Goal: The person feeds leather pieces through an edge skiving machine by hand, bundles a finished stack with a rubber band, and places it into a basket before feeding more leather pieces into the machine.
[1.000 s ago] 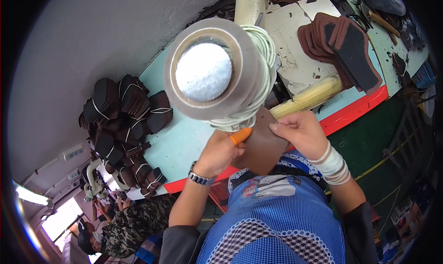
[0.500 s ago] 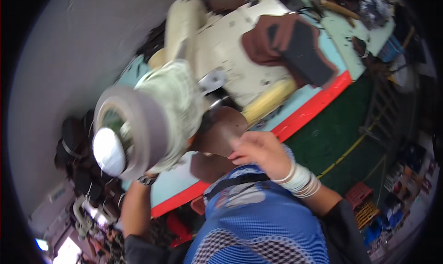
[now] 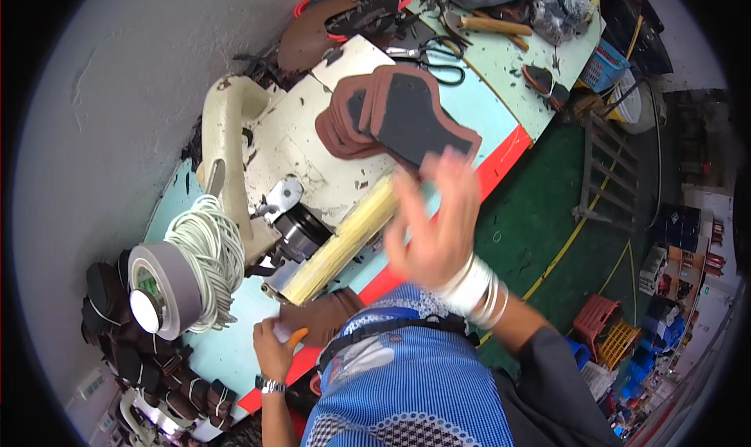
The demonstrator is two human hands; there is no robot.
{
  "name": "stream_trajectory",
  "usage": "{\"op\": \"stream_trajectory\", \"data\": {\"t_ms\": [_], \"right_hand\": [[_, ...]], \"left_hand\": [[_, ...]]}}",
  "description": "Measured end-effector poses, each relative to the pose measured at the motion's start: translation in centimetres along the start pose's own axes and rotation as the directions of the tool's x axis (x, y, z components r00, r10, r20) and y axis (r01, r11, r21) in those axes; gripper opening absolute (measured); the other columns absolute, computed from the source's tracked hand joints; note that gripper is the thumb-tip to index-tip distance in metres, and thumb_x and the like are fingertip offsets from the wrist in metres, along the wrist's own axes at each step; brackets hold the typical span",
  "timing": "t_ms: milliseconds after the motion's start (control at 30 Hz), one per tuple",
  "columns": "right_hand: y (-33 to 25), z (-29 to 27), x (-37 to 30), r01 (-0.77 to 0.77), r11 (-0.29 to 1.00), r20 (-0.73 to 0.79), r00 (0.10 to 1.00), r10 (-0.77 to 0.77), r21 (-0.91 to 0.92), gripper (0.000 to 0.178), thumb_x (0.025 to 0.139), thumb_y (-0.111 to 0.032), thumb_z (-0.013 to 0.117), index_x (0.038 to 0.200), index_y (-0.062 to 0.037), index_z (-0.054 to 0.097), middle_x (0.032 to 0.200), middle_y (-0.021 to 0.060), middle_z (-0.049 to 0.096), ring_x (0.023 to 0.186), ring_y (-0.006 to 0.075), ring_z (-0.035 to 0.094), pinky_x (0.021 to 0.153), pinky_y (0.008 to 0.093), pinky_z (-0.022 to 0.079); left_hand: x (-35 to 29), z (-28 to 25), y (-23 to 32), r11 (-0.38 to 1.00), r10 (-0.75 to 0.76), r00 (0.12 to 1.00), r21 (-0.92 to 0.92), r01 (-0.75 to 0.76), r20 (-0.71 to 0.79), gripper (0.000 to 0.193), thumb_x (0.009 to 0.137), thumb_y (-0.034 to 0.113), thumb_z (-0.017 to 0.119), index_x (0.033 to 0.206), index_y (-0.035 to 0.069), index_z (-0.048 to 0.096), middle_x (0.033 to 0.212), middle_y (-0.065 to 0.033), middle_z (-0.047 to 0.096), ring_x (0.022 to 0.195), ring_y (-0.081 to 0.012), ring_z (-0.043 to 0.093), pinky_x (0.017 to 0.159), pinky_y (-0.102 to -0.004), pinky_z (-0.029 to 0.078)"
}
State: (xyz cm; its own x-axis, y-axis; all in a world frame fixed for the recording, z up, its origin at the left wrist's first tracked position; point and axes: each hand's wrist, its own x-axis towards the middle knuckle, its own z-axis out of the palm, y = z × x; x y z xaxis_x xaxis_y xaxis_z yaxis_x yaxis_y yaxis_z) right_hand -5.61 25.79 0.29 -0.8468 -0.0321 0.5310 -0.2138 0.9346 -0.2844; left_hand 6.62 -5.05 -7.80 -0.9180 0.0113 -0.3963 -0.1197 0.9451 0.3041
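My right hand [image 3: 438,224], blurred by motion and with pale bands round its wrist, is open with fingers spread. It reaches over the near edge of a stack of brown leather pieces with black backing [image 3: 415,111]; I see nothing held in it. Lower left, my left hand [image 3: 274,353] has thumb and fingers apart beside a brown leather piece [image 3: 325,318] at the table edge. Something orange covers or lies along its thumb. Between the hands stands a cream machine arm [image 3: 225,142] with a dark round wheel [image 3: 303,232], fronted by a yellow roll [image 3: 340,240].
A coil of white cord [image 3: 207,263] and a grey tape roll [image 3: 166,287] hang at the machine's near end. Scissors [image 3: 438,56] lie behind the stack. Red tape [image 3: 501,161] lines the table edge. A metal rack [image 3: 610,173] and crates [image 3: 598,318] stand right.
My right hand has left the brown leather near the machine and moved out to the stack, its fingers opening. The view has shifted; my left hand now shows from behind the cord and tape.
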Motion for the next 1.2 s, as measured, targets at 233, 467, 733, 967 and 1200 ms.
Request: {"op": "stream_trajectory", "data": {"t_ms": [233, 467, 733, 967, 1200], "right_hand": [[4.9, 5.1, -9.5, -0.934, 0.337, 0.993, 0.105, -0.058, 0.119, 0.020, 0.085, -0.010, 0.053, 0.100, 0.0007, 0.059, 0.094, 0.0148, 0.063, 0.078, 0.0207, 0.064, 0.065, 0.0325, 0.053], [-0.2, -0.7, -9.2, -0.706, 0.295, 0.758, 0.641, -0.120, 0.644, 0.051, 0.079, -0.022, 0.066, 0.119, 0.0029, 0.048, 0.091, 0.0097, 0.060, 0.083, 0.0173, 0.059, 0.074, 0.0306, 0.048], [-5.7, 3.5, -4.1, -0.882, 0.252, 0.916, 0.398, -0.056, 0.399, 0.020, 0.083, -0.010, 0.062, 0.089, 0.0089, 0.061, 0.079, 0.0087, 0.065, 0.070, 0.0090, 0.059, 0.060, 0.0213, 0.047], [-5.9, 4.3, -1.6, -0.881, 0.347, 0.881, 0.413, 0.232, 0.322, 0.024, 0.078, -0.016, 0.066, 0.083, 0.0068, 0.066, 0.068, 0.0112, 0.065, 0.060, 0.0117, 0.060, 0.057, 0.0257, 0.047], [-3.3, 3.2, 2.0, -0.460, 0.775, 0.759, 0.650, -0.038, 0.433, 0.017, 0.076, -0.013, 0.064, 0.081, 0.0036, 0.065, 0.068, 0.0132, 0.064, 0.061, 0.0189, 0.062, 0.059, 0.0309, 0.048]], "left_hand": [[-0.3, -3.5, -2.9, 0.706, 0.089, 0.907, -0.669, 0.233, 0.411, 0.012, 0.078, 0.000, 0.062, 0.090, -0.002, 0.060, 0.083, -0.0101, 0.062, 0.074, -0.0189, 0.059, 0.067, -0.0285, 0.046], [0.3, -8.9, 4.5, 0.621, 0.241, 0.860, -0.752, 0.220, 0.451, 0.015, 0.084, 0.008, 0.059, 0.095, -0.002, 0.062, 0.085, -0.0039, 0.063, 0.082, -0.0108, 0.056, 0.074, -0.0255, 0.046], [5.1, -10.1, 4.6, 0.227, 0.193, 0.807, -0.825, 0.517, 0.558, 0.023, 0.090, 0.013, 0.052, 0.102, -0.007, 0.056, 0.090, -0.0106, 0.062, 0.066, -0.0170, 0.063, 0.053, -0.0298, 0.058], [7.7, -9.6, 4.5, 0.360, 0.192, 0.906, -0.886, 0.292, 0.376, 0.019, 0.090, 0.011, 0.051, 0.099, -0.006, 0.054, 0.100, -0.0114, 0.053, 0.075, -0.0213, 0.063, 0.054, -0.0300, 0.058], [6.0, -7.1, 8.0, 0.466, 0.146, 0.828, -0.776, 0.425, 0.542, 0.031, 0.091, 0.024, 0.053, 0.097, -0.006, 0.056, 0.081, -0.0127, 0.065, 0.065, -0.0187, 0.065, 0.054, -0.0263, 0.054]]}}
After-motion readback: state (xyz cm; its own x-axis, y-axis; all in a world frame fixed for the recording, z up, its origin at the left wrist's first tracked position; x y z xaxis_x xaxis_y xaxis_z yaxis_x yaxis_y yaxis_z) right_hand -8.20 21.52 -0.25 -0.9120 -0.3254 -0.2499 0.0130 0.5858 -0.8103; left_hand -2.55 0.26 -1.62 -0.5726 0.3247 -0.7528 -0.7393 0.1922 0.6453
